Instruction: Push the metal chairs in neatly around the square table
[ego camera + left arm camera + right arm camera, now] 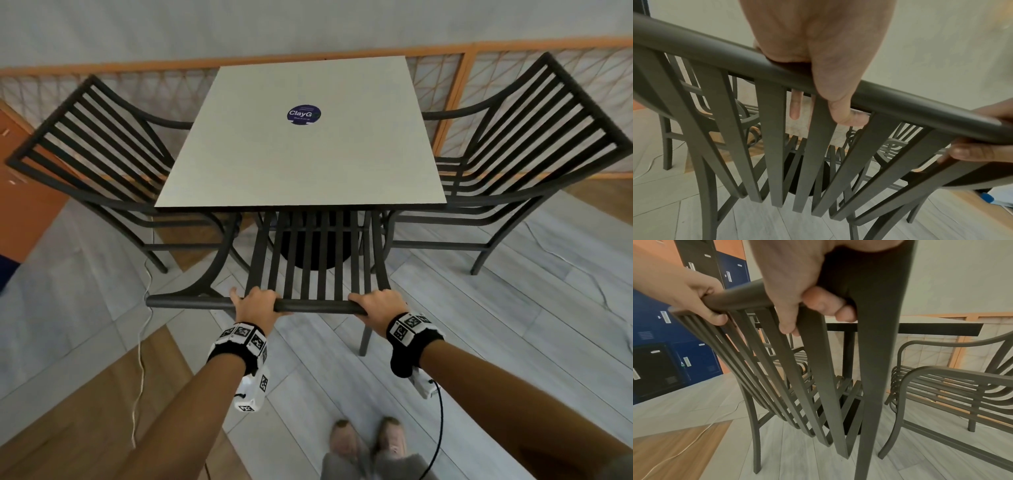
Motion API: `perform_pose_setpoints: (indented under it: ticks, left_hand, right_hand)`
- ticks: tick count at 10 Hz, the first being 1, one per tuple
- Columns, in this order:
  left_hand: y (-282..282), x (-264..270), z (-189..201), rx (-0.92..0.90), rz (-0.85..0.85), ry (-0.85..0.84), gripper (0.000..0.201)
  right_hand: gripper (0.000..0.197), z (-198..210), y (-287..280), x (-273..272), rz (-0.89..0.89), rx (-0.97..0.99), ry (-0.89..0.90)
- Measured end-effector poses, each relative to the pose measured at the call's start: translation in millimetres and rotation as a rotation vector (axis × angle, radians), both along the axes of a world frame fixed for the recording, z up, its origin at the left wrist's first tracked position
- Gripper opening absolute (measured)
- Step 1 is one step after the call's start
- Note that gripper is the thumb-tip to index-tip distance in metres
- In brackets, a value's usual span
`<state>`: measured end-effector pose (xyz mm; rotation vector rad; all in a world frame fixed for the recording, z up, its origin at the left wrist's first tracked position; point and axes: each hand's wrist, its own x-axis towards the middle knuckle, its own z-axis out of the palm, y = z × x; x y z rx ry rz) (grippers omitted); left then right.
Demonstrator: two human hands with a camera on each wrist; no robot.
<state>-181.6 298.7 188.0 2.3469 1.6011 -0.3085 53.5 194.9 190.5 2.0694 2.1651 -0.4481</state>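
Note:
A square pale-topped table point(301, 164) stands ahead with a round blue sticker point(303, 113) on it. Three dark slatted metal chairs surround it. The near chair point(308, 260) has its seat partly under the table's front edge. My left hand point(255, 303) grips its top rail point(318, 305) left of centre, fingers curled over, thumb behind point(846, 112). My right hand point(375, 306) grips the rail's right end point(813, 305). The left chair point(96, 147) and right chair point(534, 144) stand at the table's sides, armrests reaching the tabletop.
A wood-framed lattice partition point(513, 68) runs behind the table. Blue and black lockers point(674, 340) stand to the left. A thin white cable point(140, 359) trails over the grey plank floor on the left. My shoes point(366, 442) are just behind the near chair.

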Motion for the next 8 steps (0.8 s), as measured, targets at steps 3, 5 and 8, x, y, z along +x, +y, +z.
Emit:
perform_pose_setpoints:
  ticks: [3, 5, 8]
  left_hand:
    - [-1, 11, 5, 0.003, 0.053, -0.13, 0.025]
    - [-14, 15, 13, 0.029, 0.047, -0.226, 0.029]
    - [-72, -24, 10, 0.23, 0.211, -0.573, 0.048]
  right_hand:
    - [0.021, 9, 5, 12, -0.024, 0.019, 0.085]
    - [0.026, 31, -6, 9, -0.066, 0.041, 0.164]
    - [0.012, 215, -26, 32, -0.036, 0.399, 0.41]
